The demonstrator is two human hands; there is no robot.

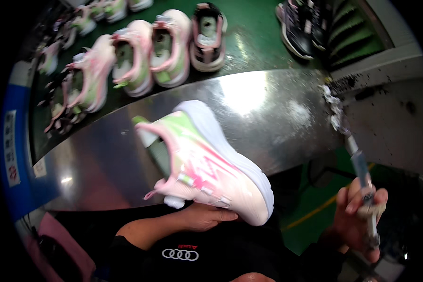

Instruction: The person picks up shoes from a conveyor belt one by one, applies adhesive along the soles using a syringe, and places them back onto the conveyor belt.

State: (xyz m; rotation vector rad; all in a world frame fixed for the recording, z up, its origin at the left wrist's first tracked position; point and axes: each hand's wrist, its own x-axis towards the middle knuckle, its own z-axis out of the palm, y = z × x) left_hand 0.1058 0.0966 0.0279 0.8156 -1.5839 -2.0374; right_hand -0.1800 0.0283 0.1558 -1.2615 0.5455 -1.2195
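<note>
My left hand (pixel 199 217) grips a pink, white and green sneaker (pixel 207 162) from below, near its toe, holding it tilted over the shiny metal table (pixel 277 117). The shoe's white sole faces right and its opening faces up and left. My right hand (pixel 359 218) is shut on the handle of a long brush (pixel 357 160) that points up toward the table's right edge. White glue is caked on the brush tip (pixel 333 105), which is apart from the shoe.
Several pink and green sneakers (pixel 131 58) lie in a row on a green conveyor belt (pixel 254 37) beyond the table. Dark sneakers (pixel 301 23) sit at the far right of the belt. A blue rail (pixel 14 155) runs along the left.
</note>
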